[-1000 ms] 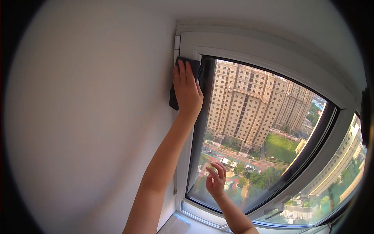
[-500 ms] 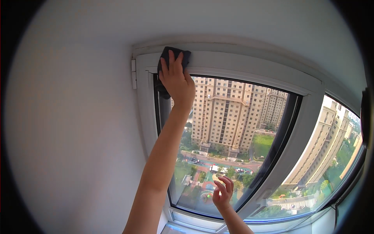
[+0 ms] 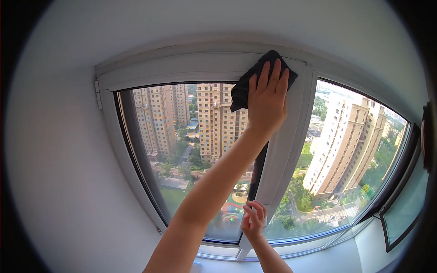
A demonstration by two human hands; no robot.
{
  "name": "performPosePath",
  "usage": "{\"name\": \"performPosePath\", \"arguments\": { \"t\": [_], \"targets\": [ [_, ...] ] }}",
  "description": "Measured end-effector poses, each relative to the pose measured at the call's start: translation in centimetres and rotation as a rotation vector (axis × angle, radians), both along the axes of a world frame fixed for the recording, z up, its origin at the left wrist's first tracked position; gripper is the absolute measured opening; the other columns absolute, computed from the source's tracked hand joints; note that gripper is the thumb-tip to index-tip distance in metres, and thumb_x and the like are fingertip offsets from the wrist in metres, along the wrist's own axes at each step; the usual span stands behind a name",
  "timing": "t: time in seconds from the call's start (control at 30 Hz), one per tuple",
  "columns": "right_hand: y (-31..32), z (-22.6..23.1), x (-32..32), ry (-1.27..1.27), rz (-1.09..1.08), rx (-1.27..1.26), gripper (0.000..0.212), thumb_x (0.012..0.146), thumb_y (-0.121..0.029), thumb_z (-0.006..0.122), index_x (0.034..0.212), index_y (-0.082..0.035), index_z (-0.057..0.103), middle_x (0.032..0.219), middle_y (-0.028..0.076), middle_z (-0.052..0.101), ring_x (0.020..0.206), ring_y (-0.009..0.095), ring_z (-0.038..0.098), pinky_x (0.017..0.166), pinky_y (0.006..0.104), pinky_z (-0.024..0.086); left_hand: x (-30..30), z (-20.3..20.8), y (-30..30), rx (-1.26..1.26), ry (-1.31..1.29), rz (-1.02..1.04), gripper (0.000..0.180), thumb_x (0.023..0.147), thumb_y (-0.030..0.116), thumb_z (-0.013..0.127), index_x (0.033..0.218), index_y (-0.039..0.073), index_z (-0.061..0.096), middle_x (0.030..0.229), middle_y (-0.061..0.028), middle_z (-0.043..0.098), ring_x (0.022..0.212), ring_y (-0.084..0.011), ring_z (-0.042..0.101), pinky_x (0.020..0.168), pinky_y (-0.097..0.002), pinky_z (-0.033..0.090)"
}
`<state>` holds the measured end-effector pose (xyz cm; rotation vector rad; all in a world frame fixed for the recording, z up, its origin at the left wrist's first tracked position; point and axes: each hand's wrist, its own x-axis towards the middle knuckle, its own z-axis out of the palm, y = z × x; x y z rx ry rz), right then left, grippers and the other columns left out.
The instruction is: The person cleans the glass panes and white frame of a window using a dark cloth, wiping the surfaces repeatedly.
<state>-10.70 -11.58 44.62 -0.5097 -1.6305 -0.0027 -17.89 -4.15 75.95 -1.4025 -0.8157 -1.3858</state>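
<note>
My left hand (image 3: 267, 107) presses a dark, folded cloth (image 3: 242, 93) against the upper right corner of the white window sash (image 3: 182, 70). Its fingers lie stretched over the cloth, whose lower left part hangs over the top of the glass. Lower down, my right hand (image 3: 254, 223) is raised in front of the sash's right upright, beside the white window handle (image 3: 266, 214). Its fingers are loosely curled, apart from the thumb, and I see nothing in them. Whether they touch the handle I cannot tell.
A fixed pane (image 3: 346, 150) stands to the right of the sash, with tall buildings outside. A hinge (image 3: 98, 94) is at the sash's upper left. Farther right is an outward-opened window panel (image 3: 405, 214) with a dark frame. A white wall (image 3: 54, 159) fills the left.
My left hand has slid the cloth rightward along the top rail, from the left corner to the right one. The view has swung right, and my right hand now appears beside the handle.
</note>
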Motion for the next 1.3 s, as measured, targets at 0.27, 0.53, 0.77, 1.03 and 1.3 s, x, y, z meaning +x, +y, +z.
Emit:
{"name": "performPosePath", "arguments": {
  "t": [0.27, 0.53, 0.77, 1.03, 1.3],
  "targets": [
    [2.5, -2.0, 7.0, 0.007, -0.065, -0.097, 0.035, 0.066, 0.006, 0.05, 0.095, -0.009, 0.062, 0.104, 0.01, 0.057, 0.101, 0.031, 0.053, 0.085, 0.0387, 0.044, 4.7, -3.4, 1.1, -0.062, 0.128, 0.085, 0.042, 0.077, 0.011, 0.055, 0.119, 0.008, 0.054, 0.133, -0.0116, 0.046, 0.121, -0.0307, 0.042, 0.095, -0.0464, 0.033],
    [2.1, -6.7, 10.3, -0.035, -0.055, -0.189, 0.031, 0.069, 0.006, 0.05, 0.095, -0.006, 0.061, 0.103, 0.011, 0.057, 0.1, 0.031, 0.053, 0.086, 0.0391, 0.044, 4.0, -28.1, -2.2, -0.512, 0.169, 0.167, 0.039, 0.081, 0.019, 0.05, 0.119, 0.012, 0.056, 0.13, -0.0068, 0.049, 0.119, -0.0266, 0.041, 0.096, -0.0442, 0.032],
    [-0.3, -11.4, 12.3, -0.132, -0.01, -0.317, 0.034, 0.067, 0.008, 0.05, 0.095, -0.006, 0.063, 0.104, 0.012, 0.057, 0.101, 0.031, 0.052, 0.087, 0.039, 0.044, 1.6, -35.2, -3.7, -0.592, 0.252, 0.15, 0.037, 0.083, 0.015, 0.055, 0.119, 0.019, 0.058, 0.128, 0.0057, 0.05, 0.119, -0.0161, 0.042, 0.099, -0.0353, 0.035],
    [-0.3, -12.3, 12.5, -0.112, 0.018, -0.337, 0.034, 0.067, 0.008, 0.05, 0.096, -0.005, 0.062, 0.105, 0.012, 0.057, 0.101, 0.031, 0.052, 0.087, 0.0382, 0.043, 4.5, -26.4, -2.0, -0.446, 0.054, 0.035, 0.044, 0.073, 0.001, 0.054, 0.114, 0.015, 0.061, 0.127, 0.001, 0.052, 0.118, -0.0252, 0.042, 0.097, -0.0428, 0.033],
    [-1.6, -14.7, 11.7, -0.095, 0.091, -0.522, 0.033, 0.071, 0.009, 0.049, 0.1, -0.003, 0.061, 0.107, 0.014, 0.056, 0.099, 0.031, 0.052, 0.086, 0.0369, 0.043, 4.5, -39.5, -3.2, -0.55, -0.243, -0.096, 0.039, 0.077, 0.004, 0.056, 0.115, 0.011, 0.06, 0.125, -0.0042, 0.052, 0.114, -0.026, 0.045, 0.094, -0.0383, 0.039]
  ]
}}
